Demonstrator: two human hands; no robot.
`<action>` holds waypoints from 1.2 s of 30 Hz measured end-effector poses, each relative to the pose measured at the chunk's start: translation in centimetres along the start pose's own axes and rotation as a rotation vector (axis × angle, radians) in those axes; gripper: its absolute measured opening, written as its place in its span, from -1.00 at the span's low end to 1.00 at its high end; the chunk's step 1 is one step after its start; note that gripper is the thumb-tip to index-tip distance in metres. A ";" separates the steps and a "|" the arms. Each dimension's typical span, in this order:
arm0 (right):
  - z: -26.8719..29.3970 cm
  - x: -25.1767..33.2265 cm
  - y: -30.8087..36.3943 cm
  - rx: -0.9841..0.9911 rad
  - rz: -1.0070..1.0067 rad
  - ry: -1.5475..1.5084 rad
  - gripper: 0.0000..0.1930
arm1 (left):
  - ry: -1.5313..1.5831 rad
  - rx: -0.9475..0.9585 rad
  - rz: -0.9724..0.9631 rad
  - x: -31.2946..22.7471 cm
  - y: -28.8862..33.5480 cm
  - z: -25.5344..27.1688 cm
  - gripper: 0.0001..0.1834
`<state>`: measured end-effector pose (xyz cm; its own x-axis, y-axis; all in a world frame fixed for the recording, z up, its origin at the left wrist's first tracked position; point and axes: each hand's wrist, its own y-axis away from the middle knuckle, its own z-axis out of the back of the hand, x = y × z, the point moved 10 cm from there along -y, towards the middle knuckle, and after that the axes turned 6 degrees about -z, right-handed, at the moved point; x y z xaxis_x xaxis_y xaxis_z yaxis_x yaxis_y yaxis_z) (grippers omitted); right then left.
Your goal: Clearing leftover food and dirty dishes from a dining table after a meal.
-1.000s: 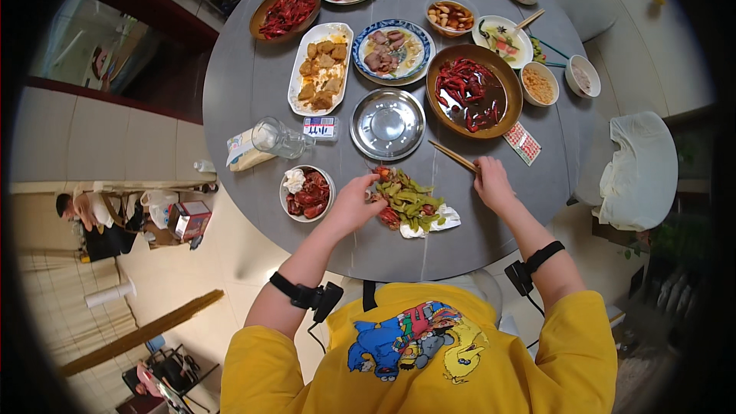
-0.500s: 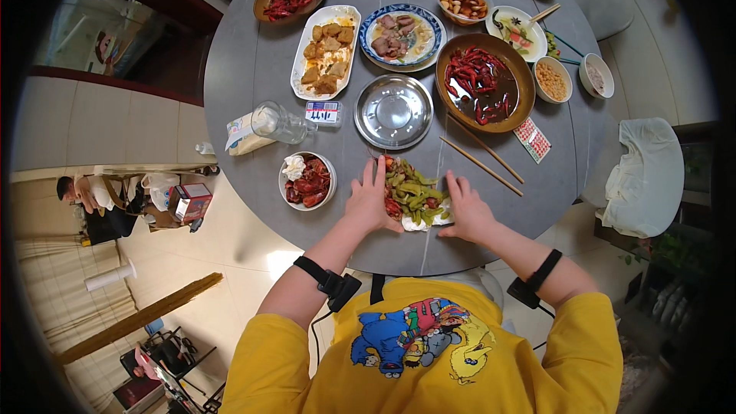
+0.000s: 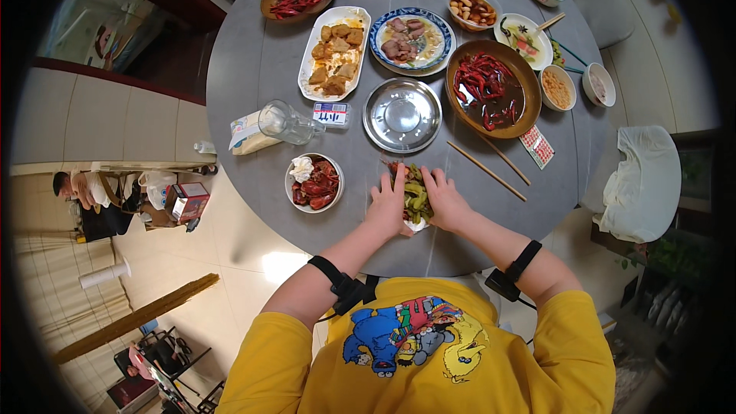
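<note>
A heap of green pods (image 3: 416,198) with some red crayfish shells lies near the table's front edge. White tissue (image 3: 416,225) shows under its near side. My left hand (image 3: 386,207) is against the heap's left side, fingers stretched out and pointing away from me. From the right, my right hand (image 3: 449,203) presses in with its fingers also extended, so the heap is squeezed between both hands. The fingers cover part of the heap's edges. To the left of my left hand stands a white bowl (image 3: 316,210) with red crayfish pieces and a crumpled tissue.
A shiny metal plate (image 3: 402,138) lies just beyond the heap. Chopsticks (image 3: 487,172) rest to the right, near a brown bowl (image 3: 529,119) of red crayfish. A clear glass vessel (image 3: 295,124) and a tissue pack (image 3: 247,138) are at left. Several dishes stand farther back.
My hands have moved toward each other, and the pods between them are gathered into a narrower heap. The view has shifted slightly.
</note>
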<state>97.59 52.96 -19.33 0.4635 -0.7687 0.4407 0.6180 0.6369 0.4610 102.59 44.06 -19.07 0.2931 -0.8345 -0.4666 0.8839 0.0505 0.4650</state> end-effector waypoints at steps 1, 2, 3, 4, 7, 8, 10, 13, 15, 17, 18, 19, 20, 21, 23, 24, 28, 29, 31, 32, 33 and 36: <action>0.0 0.0 -0.1 0.001 0.001 0.001 0.11 | 0.028 -0.012 -0.013 -0.2 0.0 0.0 0.53; 0.0 0.1 -0.3 -0.002 0.010 -0.026 0.05 | 0.056 -0.025 -0.026 -0.3 0.0 0.0 0.50; 0.0 0.2 -0.4 -0.004 0.018 -0.053 -0.01 | 0.058 -0.025 -0.025 -0.3 0.0 -0.1 0.50; -0.1 0.3 -0.6 -0.001 0.020 -0.051 -0.01 | 0.074 -0.046 -0.027 -0.3 0.0 -0.2 0.45; -0.2 0.3 -0.9 0.005 0.015 -0.102 -0.13 | 0.132 -0.120 -0.044 0.0 -0.1 -0.3 0.35; 0.0 0.4 -0.9 -0.006 0.023 -0.145 -0.18 | 0.171 -0.173 -0.061 0.2 -0.1 -0.1 0.29; 0.0 0.5 -1.0 -0.015 0.033 -0.186 -0.22 | 0.210 -0.201 -0.077 0.5 -0.2 -0.2 0.25; 0.2 0.8 -1.2 -0.059 0.076 -0.205 -0.32 | 0.299 -0.254 -0.095 0.8 -0.1 -0.2 0.18; 0.2 1.1 -1.3 -0.055 0.071 -0.248 -0.40 | 0.351 -0.279 -0.092 1.1 -0.1 -0.2 0.14; 0.2 1.2 -1.4 -0.061 0.075 -0.251 -0.42 | 0.380 -0.323 -0.076 1.4 -0.1 0.0 0.08; 0.2 1.3 -1.4 -0.068 0.079 -0.254 -0.44 | 0.381 -0.323 -0.074 1.5 0.0 0.0 0.08; 0.1 1.1 -1.4 -0.067 0.079 -0.254 -0.44 | 0.387 -0.333 -0.079 1.4 0.1 0.1 0.04; -0.1 1.0 -1.5 -0.069 0.082 -0.263 -0.45 | 0.393 -0.343 -0.084 1.3 0.2 0.3 0.01; -0.2 0.9 -1.5 -0.071 0.085 -0.272 -0.45 | 0.393 -0.343 -0.084 1.3 0.2 0.3 0.01; 0.0 1.1 -1.5 -0.064 0.091 -0.289 -0.46 | 0.413 -0.368 -0.098 1.4 0.3 0.4 -0.02; 0.1 1.2 -1.5 -0.058 0.096 -0.307 -0.46 | 0.412 -0.369 -0.097 1.5 0.3 0.5 -0.02; 1.1 2.0 -1.3 -0.088 0.117 -0.354 -0.45 | 0.419 -0.395 -0.106 1.7 0.5 1.7 -0.03; 1.6 2.3 -1.3 -0.088 0.128 -0.361 -0.45 | 0.417 -0.398 -0.098 1.6 0.6 2.2 -0.04; 2.3 2.8 -1.3 -0.091 0.141 -0.369 -0.44 | 0.413 -0.394 -0.094 1.4 0.7 3.1 -0.04; 2.8 3.0 -1.4 -0.103 0.152 -0.370 -0.43 | 0.409 -0.389 -0.090 1.2 0.7 3.7 -0.05; 3.4 3.2 -1.5 -0.115 0.163 -0.371 -0.42 | 0.408 -0.391 -0.092 1.0 0.7 4.3 -0.05; 6.6 3.8 -2.1 -0.217 0.220 -0.372 -0.42 | 0.387 -0.420 -0.136 -0.3 0.1 7.8 -0.05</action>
<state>93.87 49.06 -13.53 0.3638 -0.5186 0.7737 0.6673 0.7246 0.1720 99.75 40.09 -13.02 0.2089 -0.5912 -0.7790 0.9684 0.2360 0.0806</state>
